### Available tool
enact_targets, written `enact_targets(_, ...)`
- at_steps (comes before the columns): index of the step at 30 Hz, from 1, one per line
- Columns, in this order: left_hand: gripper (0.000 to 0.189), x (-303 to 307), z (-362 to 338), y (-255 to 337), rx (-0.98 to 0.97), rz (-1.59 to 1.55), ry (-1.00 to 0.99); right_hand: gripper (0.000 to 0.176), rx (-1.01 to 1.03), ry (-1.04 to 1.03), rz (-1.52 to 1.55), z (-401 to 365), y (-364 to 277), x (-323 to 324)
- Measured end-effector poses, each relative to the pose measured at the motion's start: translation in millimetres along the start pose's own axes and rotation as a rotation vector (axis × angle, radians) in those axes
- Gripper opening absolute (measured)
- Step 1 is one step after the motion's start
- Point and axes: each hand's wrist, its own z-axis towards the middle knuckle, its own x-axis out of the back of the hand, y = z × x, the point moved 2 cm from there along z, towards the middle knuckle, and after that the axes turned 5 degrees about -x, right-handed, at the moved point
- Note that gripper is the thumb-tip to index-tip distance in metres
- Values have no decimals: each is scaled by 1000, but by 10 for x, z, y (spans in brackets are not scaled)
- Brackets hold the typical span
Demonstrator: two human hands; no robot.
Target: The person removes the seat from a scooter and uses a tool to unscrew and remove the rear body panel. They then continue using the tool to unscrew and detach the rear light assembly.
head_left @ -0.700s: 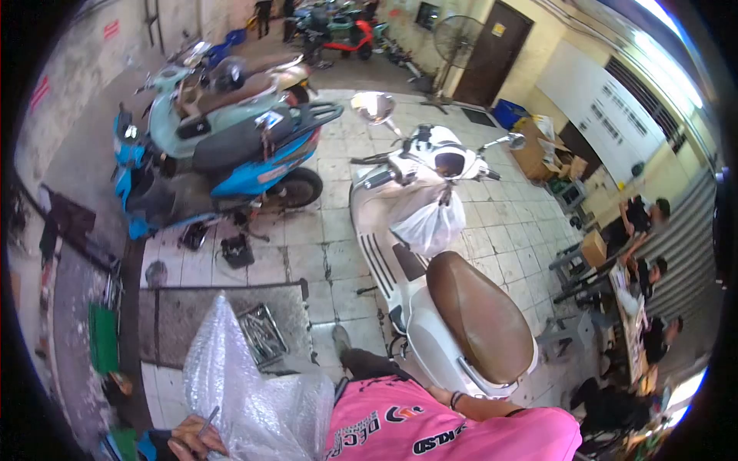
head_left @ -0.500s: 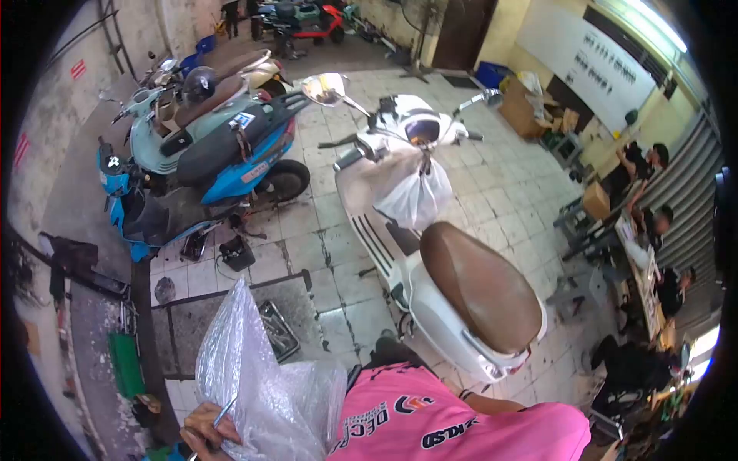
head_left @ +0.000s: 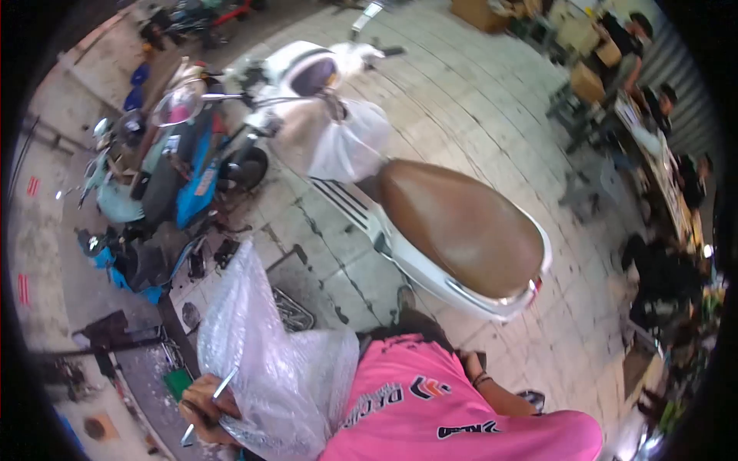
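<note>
My left hand (head_left: 206, 407), at the lower left, is closed around a slim metal tool (head_left: 226, 382) whose bright ends stick out on both sides of the fist. Gathered against the same hand is a large crumpled sheet of clear bubble wrap (head_left: 265, 369), rising to a point and lying against my pink shirt (head_left: 407, 392). By my right hip is my right hand (head_left: 467, 361), with a dark band at the wrist. Its fingers are mostly hidden, and a small dark shape beside them cannot be made out.
A white scooter (head_left: 453, 296) with a brown seat (head_left: 461, 223) stands ahead, a white plastic bag (head_left: 350, 142) hanging at its front. Blue scooter (head_left: 201, 180) and others are parked left. Several people sit by a long table (head_left: 665, 180) at right. A metal tray (head_left: 292, 310) lies on the floor.
My view has turned and moved nearer the white scooter, which now sits higher and further left at its front. My right hand has come into sight. The left hand keeps its hold.
</note>
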Motion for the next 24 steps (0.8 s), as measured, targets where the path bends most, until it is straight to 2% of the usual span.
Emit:
enact_targets(1, 49, -140, 66, -52, -60, -43, -18, 27, 82, 18, -247, 245, 205, 345)
enact_targets(2, 49, -295, 123, -114, -64, -62, -51, 33, 165, 56, -492, 427, 377, 628)
enact_targets(3, 48, -447, 192, -149, -53, -15, -25, 36, 142, -5, -358, 549, 565, 723)
enact_targets(4, 48, -566, 282, -172, -50, 36, -4, 39, 117, -77, -221, 603, 647, 538)
enact_targets(5, 48, -664, 321, -136, 42, 24, 28, 40, 330, -7, -668, 550, 669, 462)
enact_targets(6, 48, -758, 348, -110, 134, 10, 61, 40, 325, 1, -699, 350, 664, 548)
enact_targets(8, 48, -973, 461, -189, -30, 16, -109, 41, 272, -66, -663, 127, 733, 518)
enact_targets(9, 45, -891, 572, -280, 6, -115, -327, 42, 280, -84, -692, 66, 796, 488)
enact_targets(10, 45, -841, 529, -409, 20, -102, -351, 42, 473, -100, -991, 227, 1051, 573)
enact_targets(11, 44, -900, 499, -486, -59, -43, -181, 43, 491, -49, -858, 205, 1224, 490)
enact_targets(13, 42, -1012, 687, -482, -10, -252, -391, 43, 383, -18, -732, 227, 1371, 406)
enact_targets(16, 42, -1027, 821, -600, -48, -253, -383, 44, 335, 16, -670, 293, 1475, 157)
enact_targets(17, 45, -972, 933, -641, -10, -292, -489, 45, 343, 28, -661, 341, 1450, 53)
enact_targets(18, 45, -909, 1033, -684, -27, -324, -477, 45, 347, 38, -651, 360, 1442, -38)
enact_targets(20, 52, -853, 1117, -758, -69, -421, -694, 46, 350, 62, -630, 428, 1436, -191)
enact_targets(22, 60, -691, 1106, -893, -47, -424, -539, 47, 327, 78, -606, 497, 1432, -357)
enact_targets(24, 58, -568, 1298, -1033, -40, -507, -797, 47, 308, 93, -601, 567, 1414, -492)
